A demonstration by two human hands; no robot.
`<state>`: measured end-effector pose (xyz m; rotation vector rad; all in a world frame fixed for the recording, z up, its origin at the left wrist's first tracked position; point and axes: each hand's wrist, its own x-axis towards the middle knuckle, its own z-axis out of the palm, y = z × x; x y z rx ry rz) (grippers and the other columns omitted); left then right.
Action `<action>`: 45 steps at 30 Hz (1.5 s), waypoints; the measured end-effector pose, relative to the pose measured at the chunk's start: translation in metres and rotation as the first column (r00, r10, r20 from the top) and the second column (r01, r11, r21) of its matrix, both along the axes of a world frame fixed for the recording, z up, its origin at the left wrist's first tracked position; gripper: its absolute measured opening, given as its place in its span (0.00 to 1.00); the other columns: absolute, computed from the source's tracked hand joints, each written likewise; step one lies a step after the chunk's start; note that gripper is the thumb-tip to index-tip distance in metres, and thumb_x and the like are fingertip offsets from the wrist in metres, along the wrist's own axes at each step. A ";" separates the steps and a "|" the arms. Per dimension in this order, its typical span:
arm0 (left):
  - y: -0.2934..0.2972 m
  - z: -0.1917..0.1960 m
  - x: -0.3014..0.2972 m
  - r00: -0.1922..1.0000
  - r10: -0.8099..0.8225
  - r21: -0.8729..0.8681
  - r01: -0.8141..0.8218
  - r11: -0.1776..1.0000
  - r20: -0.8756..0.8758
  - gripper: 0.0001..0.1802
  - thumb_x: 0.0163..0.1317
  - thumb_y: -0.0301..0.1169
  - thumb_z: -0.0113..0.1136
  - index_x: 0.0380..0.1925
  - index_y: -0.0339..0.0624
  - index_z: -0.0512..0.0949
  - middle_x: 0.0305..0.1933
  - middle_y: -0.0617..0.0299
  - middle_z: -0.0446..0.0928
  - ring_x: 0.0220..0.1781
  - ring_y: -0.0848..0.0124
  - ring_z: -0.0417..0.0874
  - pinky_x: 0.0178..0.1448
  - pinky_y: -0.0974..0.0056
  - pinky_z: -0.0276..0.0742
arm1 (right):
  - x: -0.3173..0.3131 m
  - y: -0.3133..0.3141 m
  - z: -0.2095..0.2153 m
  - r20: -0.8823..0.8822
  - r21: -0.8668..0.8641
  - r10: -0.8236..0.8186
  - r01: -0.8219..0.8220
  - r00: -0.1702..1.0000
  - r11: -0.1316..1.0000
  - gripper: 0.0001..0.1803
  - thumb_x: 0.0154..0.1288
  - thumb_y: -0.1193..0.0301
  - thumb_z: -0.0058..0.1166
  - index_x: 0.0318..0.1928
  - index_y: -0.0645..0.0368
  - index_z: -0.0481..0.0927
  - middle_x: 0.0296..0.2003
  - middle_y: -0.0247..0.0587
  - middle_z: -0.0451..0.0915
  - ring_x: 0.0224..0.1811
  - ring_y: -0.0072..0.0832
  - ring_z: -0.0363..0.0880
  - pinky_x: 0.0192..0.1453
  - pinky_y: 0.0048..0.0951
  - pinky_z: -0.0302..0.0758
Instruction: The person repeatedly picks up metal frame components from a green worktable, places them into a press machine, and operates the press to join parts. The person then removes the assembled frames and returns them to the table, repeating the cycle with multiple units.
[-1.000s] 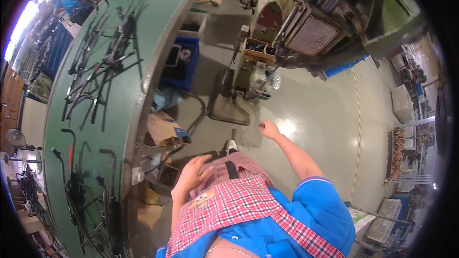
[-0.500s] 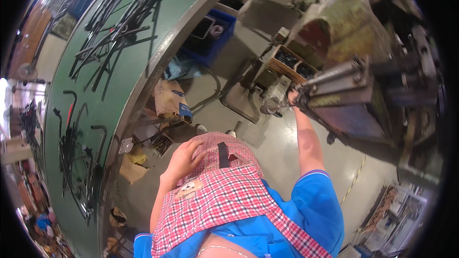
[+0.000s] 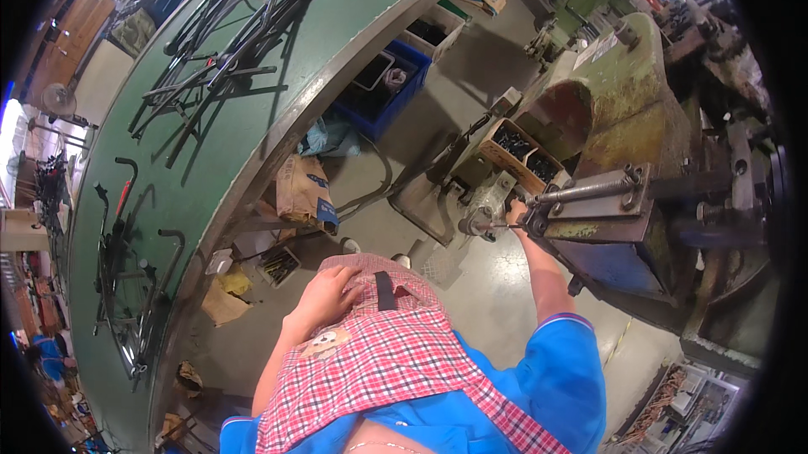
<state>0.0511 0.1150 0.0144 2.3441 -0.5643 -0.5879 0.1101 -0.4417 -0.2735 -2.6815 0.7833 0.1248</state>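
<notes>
My left hand [image 3: 326, 296] lies on the red checked apron [image 3: 370, 353] over my lap, fingers loosely stretched and holding nothing. A dark strap [image 3: 385, 290] is on the apron beside its fingertips. My right arm reaches forward to a worn green machine [image 3: 619, 130]. There my right hand [image 3: 518, 215] is closed at the near end of the machine's metal slide [image 3: 589, 191], by dark parts. What it grips is too small and hidden to make out. A round grey metal fitting [image 3: 478, 222] with a thin rod sits just left of that hand.
A green workbench [image 3: 244, 147] curves along the left, with bent black metal rods [image 3: 223, 67] lying in bunches. Beyond my right hand stands a divided wooden box [image 3: 513, 151] of small dark parts. A blue crate [image 3: 404, 88] and a paper sack [image 3: 303, 189] are under the bench edge.
My left hand has lowered onto the apron. My right hand stays at the machine. The view has shifted, bringing more of the machine and the far floor into sight.
</notes>
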 end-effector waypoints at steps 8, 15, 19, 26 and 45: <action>-0.005 -0.006 0.003 0.993 -0.084 0.078 0.091 0.993 -0.083 0.20 0.61 0.42 0.58 0.46 0.39 0.76 0.41 0.48 0.78 0.43 0.50 0.79 0.48 0.54 0.75 | 0.011 -0.004 -0.006 -0.025 0.017 0.046 -0.046 0.999 0.999 0.15 0.54 0.68 0.54 0.41 0.63 0.79 0.36 0.52 0.81 0.38 0.48 0.79 0.44 0.41 0.74; -0.013 0.001 0.004 0.995 -0.031 0.092 0.040 0.995 -0.099 0.20 0.62 0.42 0.57 0.49 0.40 0.74 0.42 0.49 0.78 0.46 0.49 0.78 0.51 0.53 0.74 | 0.006 -0.017 -0.001 -0.070 0.058 0.097 -0.093 0.993 0.994 0.16 0.53 0.68 0.54 0.42 0.63 0.78 0.37 0.52 0.81 0.38 0.47 0.79 0.44 0.41 0.74; -0.017 -0.004 0.004 0.992 -0.050 0.120 0.064 0.991 -0.115 0.20 0.63 0.41 0.57 0.49 0.40 0.74 0.42 0.47 0.77 0.46 0.49 0.78 0.49 0.53 0.75 | 0.017 -0.020 -0.005 -0.080 0.048 0.115 -0.111 0.990 0.993 0.17 0.53 0.68 0.55 0.42 0.64 0.78 0.37 0.52 0.80 0.38 0.47 0.79 0.44 0.41 0.74; -0.024 -0.001 0.004 0.993 -0.013 0.146 0.030 0.989 -0.118 0.19 0.64 0.41 0.56 0.49 0.39 0.74 0.44 0.47 0.77 0.47 0.49 0.78 0.49 0.53 0.75 | 0.018 -0.017 -0.016 -0.100 0.038 0.154 -0.150 0.983 0.988 0.18 0.52 0.68 0.55 0.43 0.64 0.77 0.37 0.52 0.80 0.38 0.47 0.79 0.45 0.41 0.74; -0.053 -0.004 0.025 0.975 -0.174 0.166 0.196 0.966 -0.139 0.21 0.63 0.41 0.56 0.50 0.38 0.74 0.44 0.46 0.77 0.46 0.49 0.78 0.48 0.53 0.75 | 0.024 -0.016 -0.022 -0.013 0.089 0.020 -0.019 1.000 0.996 0.18 0.55 0.69 0.57 0.46 0.62 0.76 0.39 0.47 0.80 0.39 0.40 0.78 0.44 0.38 0.74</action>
